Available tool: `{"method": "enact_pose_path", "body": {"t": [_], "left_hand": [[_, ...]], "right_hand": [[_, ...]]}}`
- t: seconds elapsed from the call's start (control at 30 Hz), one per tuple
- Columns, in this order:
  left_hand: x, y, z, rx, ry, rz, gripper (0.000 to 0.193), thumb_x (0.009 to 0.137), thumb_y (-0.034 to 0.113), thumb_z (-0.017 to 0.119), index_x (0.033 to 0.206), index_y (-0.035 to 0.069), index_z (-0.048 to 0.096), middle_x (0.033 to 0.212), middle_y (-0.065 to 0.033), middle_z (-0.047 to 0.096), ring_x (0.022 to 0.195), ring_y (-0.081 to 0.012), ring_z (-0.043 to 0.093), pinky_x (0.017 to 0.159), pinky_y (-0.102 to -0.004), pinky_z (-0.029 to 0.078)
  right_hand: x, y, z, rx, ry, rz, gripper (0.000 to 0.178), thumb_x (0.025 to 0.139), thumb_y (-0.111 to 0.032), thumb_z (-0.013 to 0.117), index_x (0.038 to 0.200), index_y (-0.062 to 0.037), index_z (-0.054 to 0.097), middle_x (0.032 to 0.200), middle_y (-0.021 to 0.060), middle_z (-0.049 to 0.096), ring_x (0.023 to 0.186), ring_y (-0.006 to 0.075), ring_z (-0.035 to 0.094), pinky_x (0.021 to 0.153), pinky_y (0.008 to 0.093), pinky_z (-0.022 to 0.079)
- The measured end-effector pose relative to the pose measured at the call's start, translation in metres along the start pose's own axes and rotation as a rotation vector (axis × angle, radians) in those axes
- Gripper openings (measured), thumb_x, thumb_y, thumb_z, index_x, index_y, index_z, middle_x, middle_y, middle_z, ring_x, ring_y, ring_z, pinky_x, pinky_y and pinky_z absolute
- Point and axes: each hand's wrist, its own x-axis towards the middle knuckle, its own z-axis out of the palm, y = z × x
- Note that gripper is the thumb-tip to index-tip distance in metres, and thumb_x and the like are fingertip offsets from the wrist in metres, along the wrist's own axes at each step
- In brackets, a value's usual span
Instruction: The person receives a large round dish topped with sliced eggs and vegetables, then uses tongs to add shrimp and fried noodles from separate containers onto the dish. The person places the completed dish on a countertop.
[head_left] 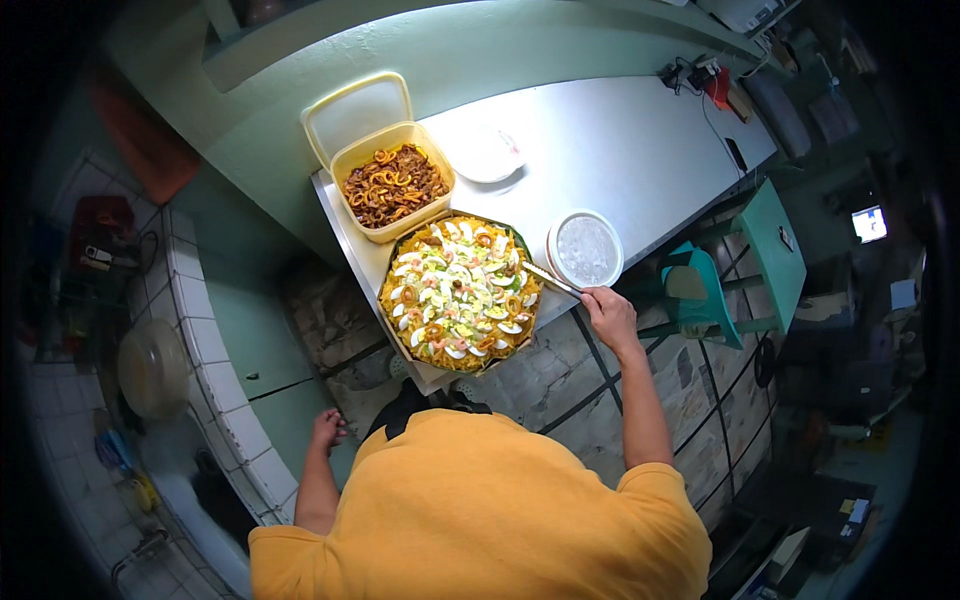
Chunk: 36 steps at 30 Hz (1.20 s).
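My right hand (pixel 608 318) is closed around one end of a long, slim utensil (pixel 550 277); its pale tip reaches the right rim of a platter, and its exact kind is unclear. The platter holds yellow noodles (pixel 462 292) topped with egg slices, shrimp, squid rings and chopped greens. Its many-sided tray sits at the table's near left corner. Just beyond my right hand stands a round tub (pixel 585 248) with a cloudy, translucent top. My left hand (pixel 328 428) hangs low beside my body, away from the table, its fingers loosely bent and nothing visible in them.
Behind the platter stands a yellow container (pixel 392 185) of squid rings in dark sauce, its lid (pixel 358 115) leaning at the wall. A white dish (pixel 487 153) lies on the white table (pixel 620 130). Right are a teal chair (pixel 700 295) and green bench (pixel 770 260); left, a tiled counter (pixel 225 385).
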Motion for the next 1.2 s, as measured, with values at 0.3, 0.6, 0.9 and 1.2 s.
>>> {"method": "enact_pose_path", "body": {"t": [0.3,0.6,0.9,1.2], "left_hand": [[0.003,-0.032,0.003,-0.038,-0.005,-0.039,0.036,0.099,0.032,0.053,0.133,0.019,0.052,0.093,0.0012,0.066,0.066,-0.0140,0.062,0.055,-0.0331,0.047],[0.001,-0.022,0.008,-0.012,0.018,-0.072,0.039,0.099,0.033,0.052,0.136,0.021,0.051,0.096,0.0009,0.067,0.067,-0.0141,0.063,0.056,-0.0329,0.048],[-0.004,-0.002,0.008,-0.007,0.010,-0.030,0.038,0.099,0.033,0.052,0.135,0.021,0.052,0.095,0.0015,0.066,0.068,-0.0130,0.063,0.057,-0.0341,0.048],[-0.005,-0.011,0.010,-0.012,0.018,-0.048,0.036,0.099,0.032,0.052,0.133,0.020,0.053,0.093,0.0024,0.067,0.066,-0.0130,0.063,0.058,-0.0343,0.048]], "right_hand": [[-0.026,-0.020,-0.020,-0.145,-0.025,-0.008,0.018,0.094,-0.025,0.058,0.093,-0.0105,0.069,0.090,0.0089,0.066,0.080,0.0347,0.066,0.071,0.0461,0.051],[-0.048,-0.009,-0.038,-0.190,-0.153,-0.019,0.018,0.093,-0.028,0.060,0.094,-0.0130,0.070,0.088,0.0069,0.064,0.078,0.0332,0.066,0.070,0.0453,0.051],[-0.039,-0.012,-0.036,-0.162,-0.157,-0.042,0.019,0.093,-0.028,0.059,0.097,-0.0127,0.070,0.088,0.0083,0.064,0.079,0.0332,0.067,0.070,0.0454,0.052],[-0.006,-0.031,0.001,-0.216,-0.029,-0.124,0.022,0.095,-0.029,0.058,0.102,-0.0104,0.068,0.092,0.0089,0.064,0.075,0.0342,0.067,0.068,0.0468,0.053]]}}
